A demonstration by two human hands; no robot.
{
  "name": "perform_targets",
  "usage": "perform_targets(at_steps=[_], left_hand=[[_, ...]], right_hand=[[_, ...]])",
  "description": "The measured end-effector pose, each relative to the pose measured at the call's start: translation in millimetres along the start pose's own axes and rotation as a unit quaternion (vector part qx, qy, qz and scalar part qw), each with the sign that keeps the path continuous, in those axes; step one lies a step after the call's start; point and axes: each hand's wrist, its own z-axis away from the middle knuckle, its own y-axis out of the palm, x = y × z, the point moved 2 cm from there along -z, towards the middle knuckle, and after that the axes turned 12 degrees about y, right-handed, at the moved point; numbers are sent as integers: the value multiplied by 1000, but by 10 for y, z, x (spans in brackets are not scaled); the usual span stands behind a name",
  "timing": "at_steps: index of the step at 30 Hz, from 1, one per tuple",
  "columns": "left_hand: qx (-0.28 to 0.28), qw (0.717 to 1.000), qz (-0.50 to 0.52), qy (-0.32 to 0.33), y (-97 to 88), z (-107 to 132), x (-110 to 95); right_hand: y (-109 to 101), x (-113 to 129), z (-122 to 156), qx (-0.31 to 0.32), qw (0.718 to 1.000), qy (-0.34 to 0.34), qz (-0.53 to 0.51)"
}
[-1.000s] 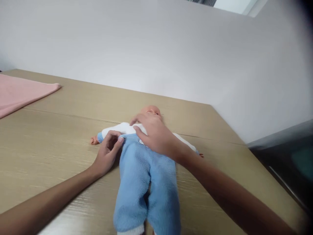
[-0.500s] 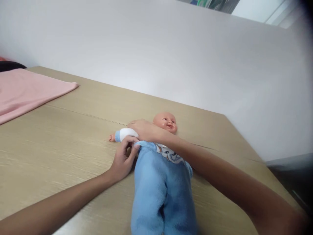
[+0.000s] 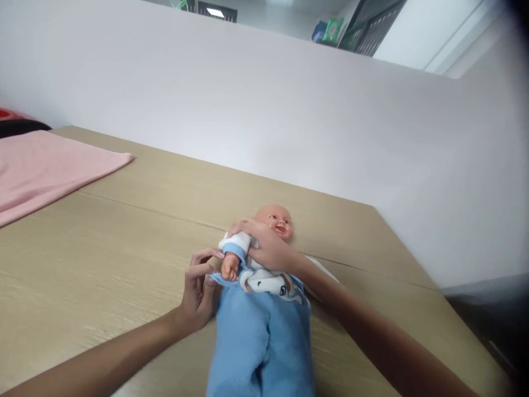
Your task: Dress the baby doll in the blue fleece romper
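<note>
A baby doll (image 3: pixel 268 213) lies on its back, head away from me, dressed in blue fleece overalls (image 3: pixel 242 336) with an animal print (image 3: pixel 268 284) on the bib. My left hand (image 3: pixel 200 295) is at the side of its chest, pinching the upper edge of the overalls between thumb and fingers. The doll's white sleeve (image 3: pixel 238 240) with a blue cuff is bent so that its little fist (image 3: pixel 230 267) points toward me. Around that sleeve, near the shoulder, my right hand (image 3: pixel 268 248) is closed. It covers part of the doll's chest and neck.
A pink cloth (image 3: pixel 58 168) lies flat at the left of the wooden table (image 3: pixel 124 242). Behind the table rises a white partition (image 3: pixel 264 110). Seams run across the tabletop. A black object (image 3: pixel 22 128) shows at the far left edge.
The doll's arm, stretched out to the left before, is now bent in toward its chest. My right hand has shifted onto the sleeve. My left hand still pinches the overalls' edge. The view has tilted up.
</note>
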Motion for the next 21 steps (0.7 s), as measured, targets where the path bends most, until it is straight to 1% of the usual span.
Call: perform_targets(at_steps=[2,4,5,7,9,11,14,16,18,20,21], left_hand=[[-22,999,32,-39,24,-13,-11],[-38,995,42,-80,33,-25,-24],[-38,994,40,-92,33,-34,-32],[-28,995,22,-96,25,-59,-47],[-15,996,-6,-83,14,-86,-53],[-9,997,-17,-80,12,-106,-46],[0,995,13,-103,30,-115,-30],[-8,989,14,-149,35,-116,-15],[-32,977,-6,-213,25,-128,5],[-56,961,-24,-270,9,-156,34],[-63,954,-28,-292,1,-174,55]], right_hand=[[31,16,37,0,999,-12,30],[43,33,89,-15,998,1,62],[42,44,123,-25,997,11,76],[31,81,209,-44,995,24,86],[15,141,315,-56,995,39,68],[1,222,431,-69,995,67,27],[19,348,585,-81,988,125,-28],[70,403,648,-81,984,155,-25],[138,410,669,-77,981,177,0],[198,360,652,-75,978,194,10],[221,314,633,-74,976,203,-2]])
